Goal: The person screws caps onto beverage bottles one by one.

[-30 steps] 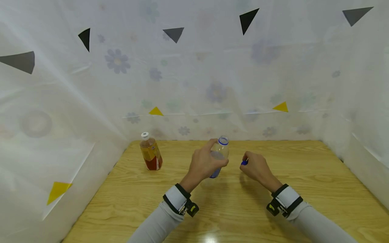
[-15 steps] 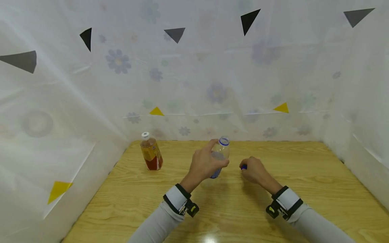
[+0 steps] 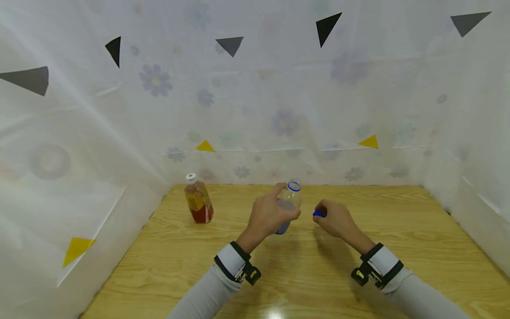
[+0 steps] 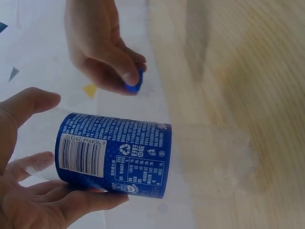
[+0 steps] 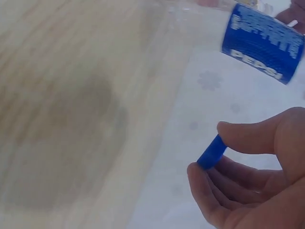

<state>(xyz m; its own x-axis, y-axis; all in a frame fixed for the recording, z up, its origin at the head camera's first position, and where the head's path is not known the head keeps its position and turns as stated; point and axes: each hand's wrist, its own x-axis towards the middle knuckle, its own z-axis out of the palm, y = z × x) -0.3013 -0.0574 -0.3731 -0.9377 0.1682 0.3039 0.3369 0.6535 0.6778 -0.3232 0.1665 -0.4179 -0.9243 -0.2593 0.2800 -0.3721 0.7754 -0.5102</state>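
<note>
Above the middle of the light wooden table (image 3: 398,230), the left hand (image 3: 268,215) curls its fingers and thumb round a clear plastic bottle with a blue label (image 3: 287,206), long axis near upright, open blue-ringed mouth tilted toward one o'clock. At three o'clock from it, just beside, the right hand (image 3: 336,218) pinches a small blue screw cap (image 3: 318,213) between thumb and fingers. At nine o'clock, well apart, an amber tea bottle with a white cap (image 3: 197,200) stands upright.

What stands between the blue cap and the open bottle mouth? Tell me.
Nothing visible. The right hand pinches the blue cap just right of the clear bottle, which the left hand holds; the bottle mouth is uncovered, with open air between.
</note>
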